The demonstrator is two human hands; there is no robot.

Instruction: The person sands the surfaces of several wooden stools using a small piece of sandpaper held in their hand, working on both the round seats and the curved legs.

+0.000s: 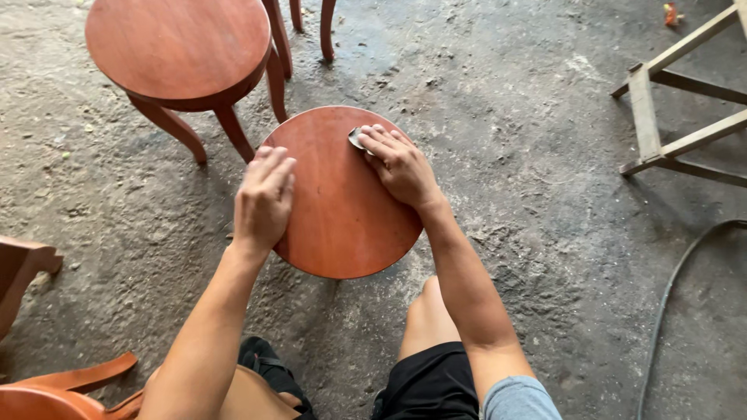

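Far left we see curved reddish wooden pieces (47,381) at the frame edge, partly cut off. Upper left stands a second round stool (177,48) with curved legs, reddish brown, just beside the one we work on. Our left hand (264,198) lies palm down on the left rim of the round stool top (338,214), fingers close together and flat, gripping nothing we can see, just pressing on the wood. The stool top sits centre frame, between our knees, on the rough concrete floor (506,117); its legs are hidden under the seat. Our right hand (401,163) rests on the upper right part of the same top, fingers bent and pressed down over a small grey pad (356,138), only an edge of it showing past the fingertips, so what kind of pad it is we cannot tell. Right of that, bare floor, then a pale wooden frame (661,117) lying well apart at the upper right. A dark hose (673,280) curves along the right edge.
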